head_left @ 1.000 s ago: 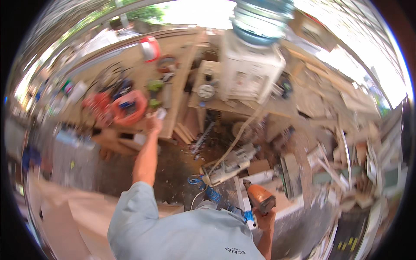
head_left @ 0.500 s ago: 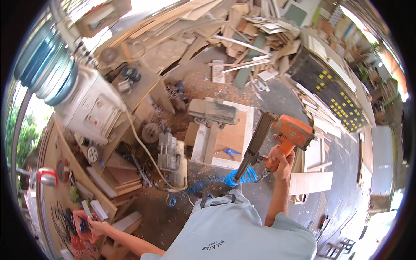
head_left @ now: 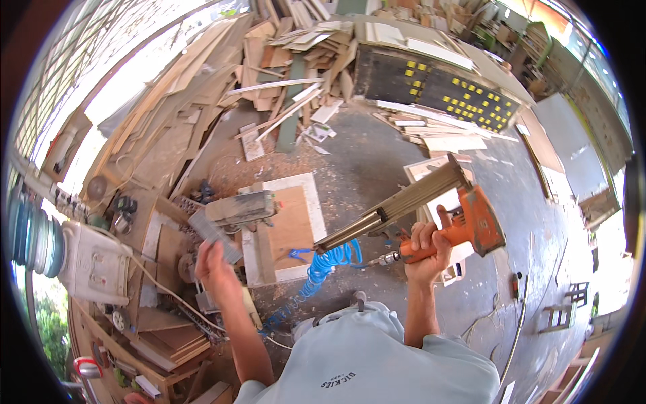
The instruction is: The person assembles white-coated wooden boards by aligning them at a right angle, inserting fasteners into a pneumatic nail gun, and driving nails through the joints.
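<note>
The right hand [head_left: 426, 252] grips an orange nail gun [head_left: 480, 219]; well leftward of it, the left hand [head_left: 219, 273] holds a grey strip [head_left: 217, 233].

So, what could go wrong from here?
The blue hose seems joined to the nail gun, so an unintended squeeze by the right hand might fire it. The hose's loose coils could also snag. The grey strip in the left hand might slip and drop.
</note>
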### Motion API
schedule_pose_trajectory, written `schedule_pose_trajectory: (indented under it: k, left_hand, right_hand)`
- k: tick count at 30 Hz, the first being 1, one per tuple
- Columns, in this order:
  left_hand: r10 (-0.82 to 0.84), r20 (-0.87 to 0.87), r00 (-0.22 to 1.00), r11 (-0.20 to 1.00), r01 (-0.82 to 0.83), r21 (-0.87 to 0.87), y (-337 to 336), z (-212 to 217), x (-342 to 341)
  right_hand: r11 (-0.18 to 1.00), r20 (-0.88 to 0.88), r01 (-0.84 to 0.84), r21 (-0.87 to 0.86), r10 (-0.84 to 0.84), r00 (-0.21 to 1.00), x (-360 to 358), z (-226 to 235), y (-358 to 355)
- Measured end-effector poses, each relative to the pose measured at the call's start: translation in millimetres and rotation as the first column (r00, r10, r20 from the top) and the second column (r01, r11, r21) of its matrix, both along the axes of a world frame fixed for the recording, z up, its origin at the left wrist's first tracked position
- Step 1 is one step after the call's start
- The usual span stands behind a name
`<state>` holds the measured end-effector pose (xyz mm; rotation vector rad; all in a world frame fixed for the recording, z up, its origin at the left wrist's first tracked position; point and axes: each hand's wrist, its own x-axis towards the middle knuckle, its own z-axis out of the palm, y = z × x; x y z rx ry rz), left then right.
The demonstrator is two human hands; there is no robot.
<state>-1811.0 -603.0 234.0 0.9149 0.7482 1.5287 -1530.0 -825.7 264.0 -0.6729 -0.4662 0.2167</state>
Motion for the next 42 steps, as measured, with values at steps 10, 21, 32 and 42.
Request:
schedule_pose_trajectory:
  k: [10, 21, 32, 42]
  left_hand:
    - [-0.356, -0.722, 0.594, 0.370, 0.799, 0.474, -88, 125, 314]
    - [-0.248, -0.833, 0.494, 0.228, 0.866, 0.445, -58, 58, 475]
    - [-0.002, -0.802, 0.597, 0.199, 0.786, 0.585, 55, 29, 617]
    - [0.119, -0.953, 0.280, 0.059, 0.956, 0.289, 147, 6, 732]
  right_hand:
    - [0.991, -0.450, 0.132, -0.020, -0.127, 0.884, 82, 20, -46]
    - [0.988, -0.559, 0.080, -0.132, -0.141, 0.817, 175, 9, 11]
    - [0.994, -0.634, 0.004, -0.113, -0.075, 0.769, 318, -7, 138]
    - [0.981, -0.711, -0.060, -0.182, -0.089, 0.697, 444, -34, 220]
